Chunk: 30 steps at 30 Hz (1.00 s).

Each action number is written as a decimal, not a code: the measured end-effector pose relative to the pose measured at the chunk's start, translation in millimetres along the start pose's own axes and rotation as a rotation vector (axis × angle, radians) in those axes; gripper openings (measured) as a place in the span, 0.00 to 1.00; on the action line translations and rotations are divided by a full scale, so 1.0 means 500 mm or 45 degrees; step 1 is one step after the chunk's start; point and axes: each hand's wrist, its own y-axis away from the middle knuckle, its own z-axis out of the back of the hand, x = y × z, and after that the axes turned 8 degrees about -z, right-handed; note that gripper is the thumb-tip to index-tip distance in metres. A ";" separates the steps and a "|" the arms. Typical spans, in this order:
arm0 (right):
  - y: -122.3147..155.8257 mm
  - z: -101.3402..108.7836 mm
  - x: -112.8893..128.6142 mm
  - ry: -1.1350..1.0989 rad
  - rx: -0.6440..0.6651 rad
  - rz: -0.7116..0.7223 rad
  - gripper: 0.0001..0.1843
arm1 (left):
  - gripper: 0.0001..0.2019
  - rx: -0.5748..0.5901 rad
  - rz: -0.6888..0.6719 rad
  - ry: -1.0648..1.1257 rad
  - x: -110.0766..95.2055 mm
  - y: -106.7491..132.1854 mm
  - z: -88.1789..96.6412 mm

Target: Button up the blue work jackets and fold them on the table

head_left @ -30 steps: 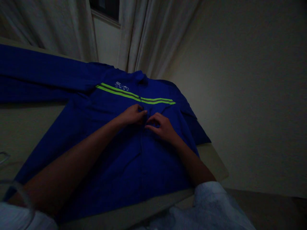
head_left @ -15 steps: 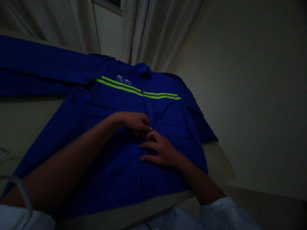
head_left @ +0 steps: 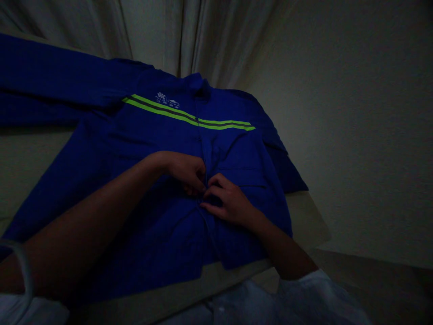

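A blue work jacket (head_left: 162, 135) lies spread face up, with a yellow-green reflective stripe (head_left: 162, 109) across its chest and a white logo (head_left: 168, 100) above the stripe. My left hand (head_left: 187, 171) is closed on the front placket, thumb and fingers pinching its edge. Right beside it, my right hand (head_left: 230, 198) grips the other side of the placket with bent fingers. Any button between the fingertips is too dark and covered to make out. Below my hands the two front edges part at the hem.
The jacket rests on a pale table (head_left: 304, 216), one sleeve stretched to the left and the other hanging toward the right edge. Curtains (head_left: 219, 40) and a plain wall (head_left: 355, 113) stand behind. A pale curved cord or tube (head_left: 25, 266) crosses the lower left.
Both hands stay at the placket and have drawn closer together. The lower front edges have come apart at the hem. The view has shifted, so the jacket appears slightly higher.
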 end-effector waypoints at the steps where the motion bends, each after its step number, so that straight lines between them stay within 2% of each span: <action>1: 0.001 -0.003 0.001 0.019 -0.017 0.011 0.08 | 0.05 0.009 0.023 -0.032 -0.003 -0.002 -0.003; 4: 0.003 -0.010 0.002 0.018 -0.071 0.056 0.04 | 0.05 0.001 0.035 -0.105 -0.008 -0.005 -0.007; 10: -0.007 0.001 0.002 -0.288 -0.047 -0.004 0.02 | 0.06 -0.059 -0.107 -0.205 -0.007 -0.005 -0.003; 17: -0.008 0.006 0.003 -0.485 -0.085 -0.144 0.03 | 0.06 -0.099 -0.032 -0.046 -0.015 -0.005 -0.006; 20: -0.011 0.003 -0.001 -0.465 -0.055 -0.201 0.05 | 0.03 -0.113 -0.008 -0.057 -0.021 -0.009 -0.010; 23: -0.014 -0.002 -0.007 -0.407 -0.070 -0.258 0.05 | 0.03 -0.177 -0.059 -0.177 -0.031 -0.013 -0.013; 26: -0.016 -0.004 -0.012 -0.365 -0.138 -0.296 0.05 | 0.03 -0.221 -0.074 -0.265 -0.040 -0.014 -0.012; 30: -0.016 0.000 -0.012 -0.346 -0.129 -0.319 0.05 | 0.06 -0.252 -0.137 -0.250 -0.039 -0.013 -0.009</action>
